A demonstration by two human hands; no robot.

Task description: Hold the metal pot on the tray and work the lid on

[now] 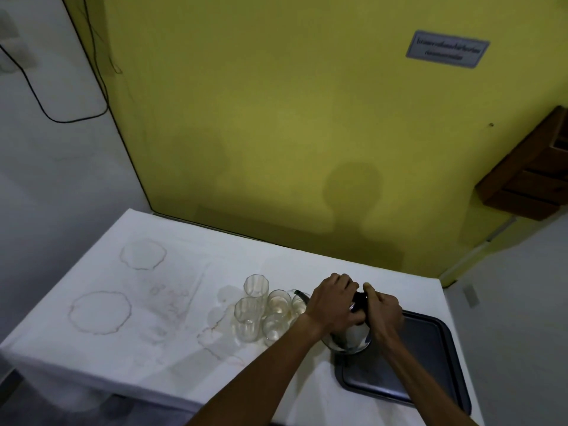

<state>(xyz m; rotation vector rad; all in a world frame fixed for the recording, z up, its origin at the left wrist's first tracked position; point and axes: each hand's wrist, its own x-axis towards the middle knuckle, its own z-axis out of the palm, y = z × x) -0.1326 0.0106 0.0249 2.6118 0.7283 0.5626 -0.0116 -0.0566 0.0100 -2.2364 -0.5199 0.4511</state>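
Two bare hands close over a steel kettle [353, 335] at the lower right of the frame, on a table [184, 302] draped in a stained white cloth. The left hand [333, 302] curls its fingers round the kettle's dark top, and the right hand [384, 309] grips the same dark part from the other side, thumb raised; both hands are clamped on the kettle. The kettle sits at the near-left corner of a dark tray [430, 364], its thin spout [299, 293] pointing left towards a cluster of clear glasses [267, 309] that stand just beside it. Brown ring stains [100, 313] mark the cloth at centre left. Behind the table rises a yellow wall [276, 103] bearing a small sign [447, 49] at the upper right, its lettering too blurred to read. A black cable [46, 109] hangs at the upper left, and a brown wooden rack [528, 173] juts in at the right edge.
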